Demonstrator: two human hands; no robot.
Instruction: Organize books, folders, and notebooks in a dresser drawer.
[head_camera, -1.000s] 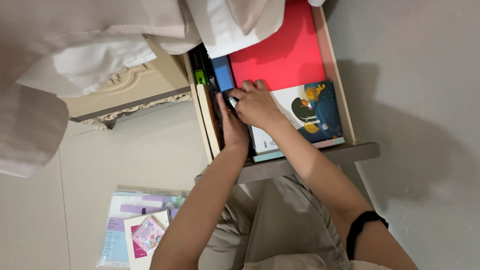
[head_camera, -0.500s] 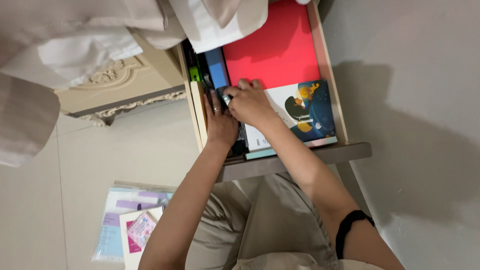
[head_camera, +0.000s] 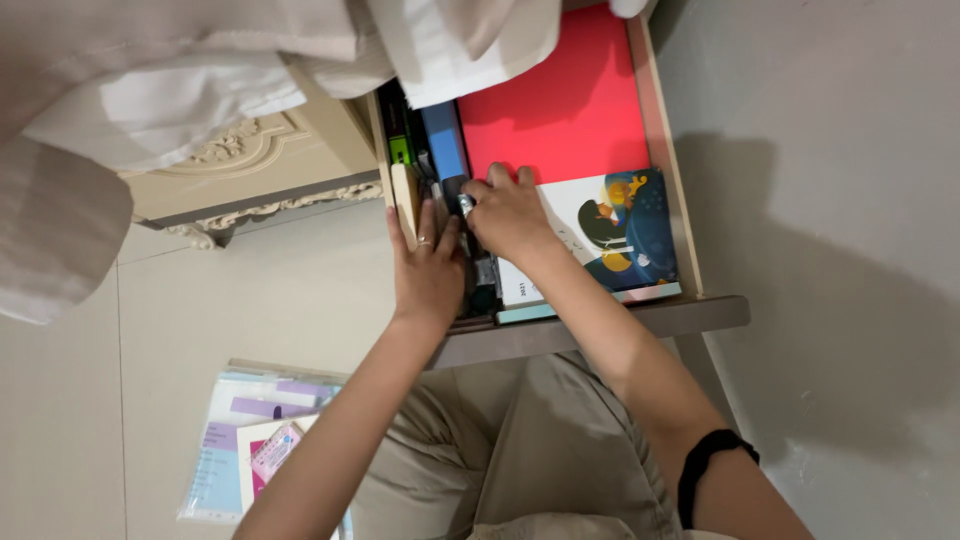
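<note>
An open wooden drawer (head_camera: 664, 150) holds a red folder (head_camera: 565, 110), an illustrated book (head_camera: 620, 235), a blue book (head_camera: 443, 140) and dark items along its left side. My right hand (head_camera: 510, 215) reaches into the left part of the drawer, fingers curled on a small dark and silvery object (head_camera: 462, 200). My left hand (head_camera: 428, 270), wearing a ring, lies flat over the dark items next to a cream upright book (head_camera: 405, 195) at the drawer's left wall.
A carved cream cabinet (head_camera: 240, 165) stands left of the drawer, with white cloth (head_camera: 180, 90) draped over it. A clear plastic sleeve with papers and a pink card (head_camera: 250, 455) lies on the tiled floor. A grey wall (head_camera: 850, 200) is on the right.
My left hand has slid back toward the drawer's front and left edge. My right hand stays in the same spot on the small object.
</note>
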